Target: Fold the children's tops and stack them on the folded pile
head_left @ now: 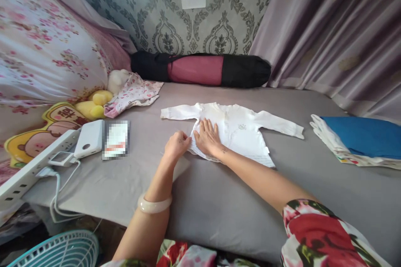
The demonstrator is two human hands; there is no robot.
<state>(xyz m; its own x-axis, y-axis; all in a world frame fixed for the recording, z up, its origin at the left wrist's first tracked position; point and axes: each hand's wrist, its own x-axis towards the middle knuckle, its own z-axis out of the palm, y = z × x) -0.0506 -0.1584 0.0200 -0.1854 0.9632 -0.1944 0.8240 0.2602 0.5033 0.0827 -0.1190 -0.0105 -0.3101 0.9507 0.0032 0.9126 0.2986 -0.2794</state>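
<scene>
A small white long-sleeved baby shirt (244,133) lies spread on the grey sheet, both sleeves stretched out to the sides. Fingers curled, my left hand (177,145) grips the shirt's lower left edge. Beside it, my right hand (206,137) rests flat on the shirt's left front, fingers spread and pointing away from me. A small dark print shows on the right side of the chest. My right forearm passes in front of part of the lower hem.
Folded clothes (363,139), blue on top, lie at the right. A black and maroon roll bag (196,69) lies along the wall. At left are a patterned garment (136,94), plush toys (90,106), a white power bank (90,138), a power strip (37,167) and a fan (62,250).
</scene>
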